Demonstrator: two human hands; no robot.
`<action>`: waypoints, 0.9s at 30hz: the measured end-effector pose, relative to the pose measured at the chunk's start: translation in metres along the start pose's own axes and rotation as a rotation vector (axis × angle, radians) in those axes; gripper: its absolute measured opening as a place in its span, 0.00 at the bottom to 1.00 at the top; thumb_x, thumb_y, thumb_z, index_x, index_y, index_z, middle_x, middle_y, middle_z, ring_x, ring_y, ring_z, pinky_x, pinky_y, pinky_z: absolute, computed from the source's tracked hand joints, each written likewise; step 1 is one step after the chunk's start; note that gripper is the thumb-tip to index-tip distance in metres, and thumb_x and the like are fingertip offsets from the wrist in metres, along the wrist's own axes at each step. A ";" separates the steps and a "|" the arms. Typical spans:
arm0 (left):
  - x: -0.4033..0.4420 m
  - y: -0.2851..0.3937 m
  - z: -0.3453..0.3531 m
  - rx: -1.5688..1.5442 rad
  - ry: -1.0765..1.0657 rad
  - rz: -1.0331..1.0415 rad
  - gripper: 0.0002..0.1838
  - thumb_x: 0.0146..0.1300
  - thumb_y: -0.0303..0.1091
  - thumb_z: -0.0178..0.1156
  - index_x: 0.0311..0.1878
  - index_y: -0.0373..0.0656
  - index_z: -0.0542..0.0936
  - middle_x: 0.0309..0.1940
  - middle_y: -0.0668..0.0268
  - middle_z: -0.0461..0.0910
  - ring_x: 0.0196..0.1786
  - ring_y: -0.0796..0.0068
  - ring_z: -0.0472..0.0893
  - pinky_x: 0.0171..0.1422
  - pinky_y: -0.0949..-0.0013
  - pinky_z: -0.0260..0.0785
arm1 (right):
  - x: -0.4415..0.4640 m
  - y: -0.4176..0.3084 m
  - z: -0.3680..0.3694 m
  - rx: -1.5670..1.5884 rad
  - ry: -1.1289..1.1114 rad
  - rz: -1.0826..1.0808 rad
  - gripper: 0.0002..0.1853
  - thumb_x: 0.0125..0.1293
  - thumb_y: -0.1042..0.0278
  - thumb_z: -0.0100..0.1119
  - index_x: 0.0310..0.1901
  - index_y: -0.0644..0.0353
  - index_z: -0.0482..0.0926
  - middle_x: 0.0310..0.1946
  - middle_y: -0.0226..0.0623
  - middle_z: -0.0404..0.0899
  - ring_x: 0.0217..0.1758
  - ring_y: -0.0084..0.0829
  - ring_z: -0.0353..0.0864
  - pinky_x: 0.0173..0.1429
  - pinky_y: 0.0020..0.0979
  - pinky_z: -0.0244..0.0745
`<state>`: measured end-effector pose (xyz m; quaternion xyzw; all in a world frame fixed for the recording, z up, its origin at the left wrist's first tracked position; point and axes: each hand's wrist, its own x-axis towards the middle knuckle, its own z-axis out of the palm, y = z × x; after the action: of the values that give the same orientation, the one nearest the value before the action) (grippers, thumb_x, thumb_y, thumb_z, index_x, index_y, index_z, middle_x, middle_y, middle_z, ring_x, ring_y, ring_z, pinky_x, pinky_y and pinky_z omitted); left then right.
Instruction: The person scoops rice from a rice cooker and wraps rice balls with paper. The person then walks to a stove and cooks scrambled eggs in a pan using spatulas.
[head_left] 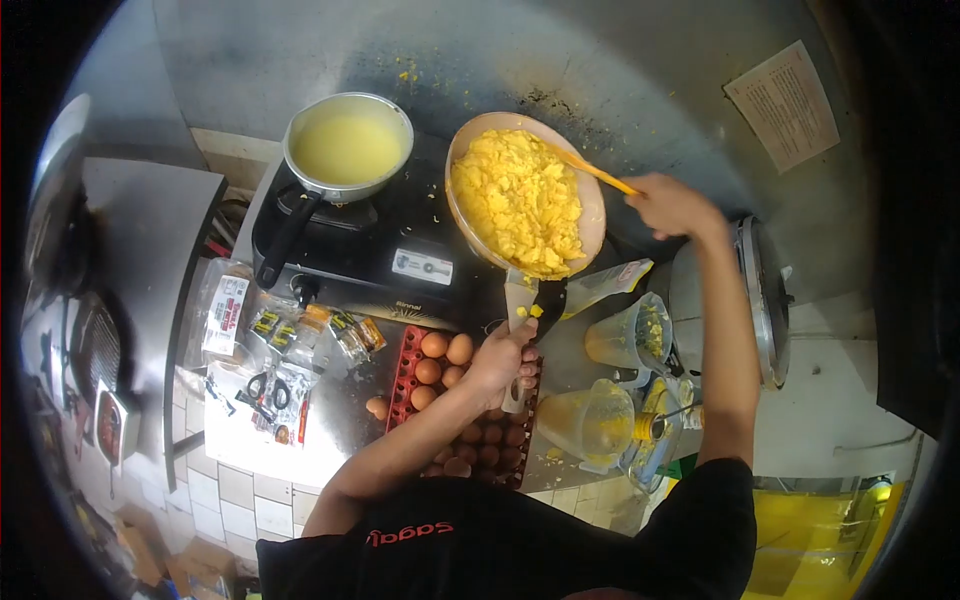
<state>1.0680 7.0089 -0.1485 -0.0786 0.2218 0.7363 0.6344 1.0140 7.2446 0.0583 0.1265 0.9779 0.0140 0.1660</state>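
Observation:
My left hand (pixel 503 362) is closed round the pale handle of a frying pan (pixel 597 215), which is tilted over the right side of the stove. Scrambled eggs (pixel 520 200) fill most of the pan, and a few bits cling near the handle. In my right hand (pixel 680 207) is the handle of an orange spatula (pixel 598 172); its far end reaches into the eggs at the pan's upper right. Below my left hand, brown eggs (pixel 427 371) sit in a red egg tray (pixel 402 375), partly hidden by my forearm.
A saucepan (pixel 348 150) of pale yellow liquid stands on the left of the black gas stove (pixel 400 225). Plastic jugs (pixel 585 420) and a large lidded pot (pixel 757 300) are at the right. Scissors (pixel 268 392) and plastic packets (pixel 345 335) lie left of the eggs.

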 end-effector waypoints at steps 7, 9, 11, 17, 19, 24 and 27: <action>-0.004 0.002 0.004 0.062 0.067 0.017 0.11 0.72 0.44 0.54 0.42 0.53 0.64 0.22 0.74 0.62 0.19 0.82 0.60 0.21 0.75 0.55 | 0.073 0.013 0.096 -0.314 -0.259 -0.223 0.13 0.60 0.69 0.51 0.40 0.68 0.80 0.38 0.58 0.81 0.42 0.54 0.81 0.47 0.44 0.76; -0.004 0.002 0.005 0.040 0.061 -0.002 0.11 0.71 0.44 0.55 0.42 0.53 0.64 0.22 0.74 0.62 0.19 0.82 0.60 0.20 0.75 0.55 | 0.051 0.026 0.051 -0.253 -0.312 -0.163 0.13 0.61 0.69 0.51 0.42 0.66 0.81 0.38 0.55 0.81 0.42 0.54 0.81 0.48 0.44 0.76; -0.005 0.003 0.006 0.033 0.086 -0.013 0.11 0.71 0.44 0.55 0.42 0.53 0.64 0.22 0.74 0.62 0.19 0.82 0.60 0.20 0.75 0.55 | 0.023 0.005 -0.013 -0.223 -0.353 -0.185 0.14 0.62 0.66 0.51 0.43 0.60 0.83 0.38 0.53 0.82 0.39 0.52 0.81 0.43 0.44 0.73; -0.004 0.000 0.006 0.021 0.085 -0.013 0.11 0.71 0.44 0.55 0.42 0.54 0.64 0.22 0.74 0.62 0.19 0.82 0.61 0.20 0.75 0.55 | 0.088 -0.015 0.036 -0.184 0.001 -0.056 0.12 0.57 0.69 0.53 0.38 0.62 0.84 0.35 0.55 0.81 0.40 0.49 0.83 0.44 0.45 0.75; -0.004 0.002 0.005 0.030 0.076 -0.008 0.11 0.71 0.45 0.55 0.42 0.54 0.64 0.22 0.74 0.62 0.19 0.82 0.60 0.20 0.75 0.55 | 0.097 -0.027 0.054 -0.251 -0.130 -0.090 0.12 0.55 0.70 0.51 0.35 0.64 0.84 0.34 0.56 0.82 0.40 0.50 0.83 0.43 0.45 0.76; 0.000 -0.002 -0.002 -0.030 0.033 -0.022 0.10 0.71 0.44 0.55 0.42 0.54 0.65 0.22 0.74 0.62 0.19 0.82 0.60 0.21 0.75 0.54 | 0.072 -0.017 0.006 -0.252 -0.317 -0.069 0.12 0.51 0.71 0.50 0.30 0.68 0.83 0.27 0.51 0.82 0.24 0.40 0.82 0.29 0.40 0.76; -0.004 0.000 0.001 0.016 0.049 -0.007 0.10 0.72 0.45 0.54 0.43 0.54 0.65 0.21 0.75 0.61 0.19 0.82 0.60 0.20 0.75 0.55 | 0.026 -0.007 -0.034 0.061 -0.250 0.159 0.14 0.58 0.69 0.48 0.33 0.68 0.83 0.21 0.44 0.81 0.15 0.33 0.78 0.19 0.39 0.71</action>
<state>1.0689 7.0061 -0.1460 -0.0925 0.2430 0.7300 0.6321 0.9770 7.2448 0.0816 0.2091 0.9365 -0.0183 0.2809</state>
